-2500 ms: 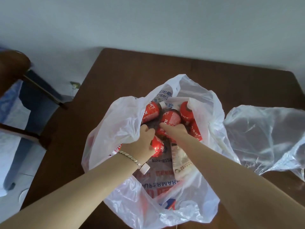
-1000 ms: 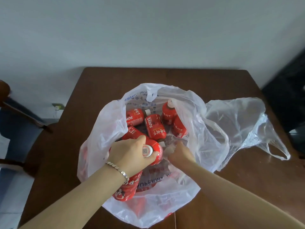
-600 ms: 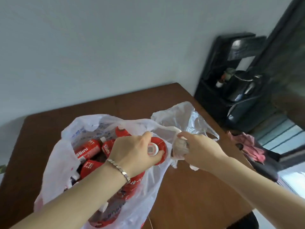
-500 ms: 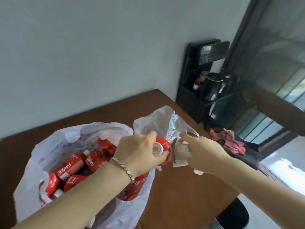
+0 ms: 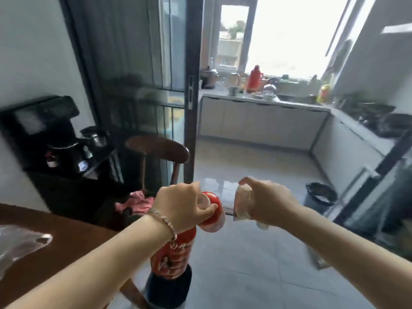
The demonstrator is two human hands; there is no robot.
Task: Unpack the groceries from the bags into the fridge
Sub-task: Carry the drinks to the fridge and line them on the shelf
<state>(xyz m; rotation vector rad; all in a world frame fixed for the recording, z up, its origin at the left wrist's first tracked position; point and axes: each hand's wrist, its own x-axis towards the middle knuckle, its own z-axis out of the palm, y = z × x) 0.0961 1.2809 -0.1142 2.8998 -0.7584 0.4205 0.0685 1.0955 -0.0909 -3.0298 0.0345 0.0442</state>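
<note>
Both hands have come out of the plastic bag point(image 5: 20, 244), and the person has swung away from the table point(image 5: 44, 237) to face the open sliding glass door point(image 5: 189, 97) and the kitchen beyond. At the near left, only a corner of the bag shows on the table.

The left hand point(image 5: 180, 206) has its fingers curled round two red juice bottles point(image 5: 211, 214). One lies by the thumb with its white cap showing, and the other hangs below the wrist. That lower one looks the weaker hold. I'd judge it could slip on the walk and hit the tiled floor, or knock the chair point(image 5: 156, 150) beside the door.

Further right, the right hand point(image 5: 267, 204) grips a pale packet point(image 5: 242, 205) from above, fingers closed over its top. A soft pack held so could be squeezed or dropped.

No fridge shows anywhere. Motion smears everything, so the labels are unreadable and I cannot tell what the packet holds. The lower bottle's dark base is partly hidden by the forearm.
</note>
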